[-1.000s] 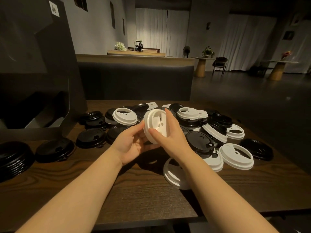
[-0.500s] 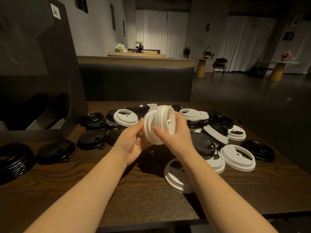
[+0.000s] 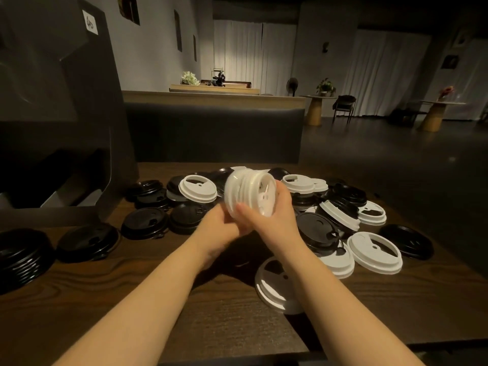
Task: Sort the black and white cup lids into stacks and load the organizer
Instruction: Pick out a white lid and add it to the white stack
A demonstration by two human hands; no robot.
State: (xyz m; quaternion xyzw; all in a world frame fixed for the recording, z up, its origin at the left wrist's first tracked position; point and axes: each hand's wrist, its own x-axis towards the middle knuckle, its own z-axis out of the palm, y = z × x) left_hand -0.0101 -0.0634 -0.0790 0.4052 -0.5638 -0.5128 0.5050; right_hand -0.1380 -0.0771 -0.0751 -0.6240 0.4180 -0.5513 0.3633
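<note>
White lid stack (image 3: 249, 194) grew; both hands' fingers (image 3: 245, 211) grip it, seemingly.

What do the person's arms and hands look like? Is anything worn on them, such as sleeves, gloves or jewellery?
Both forearms are bare as far as the picture shows: no sleeves reach into view. The left hand and the right hand wear no gloves. No watch, bracelet or ring can be seen on the wrists or fingers, and no markings show. The light is dim, so small details could be missed.
</note>
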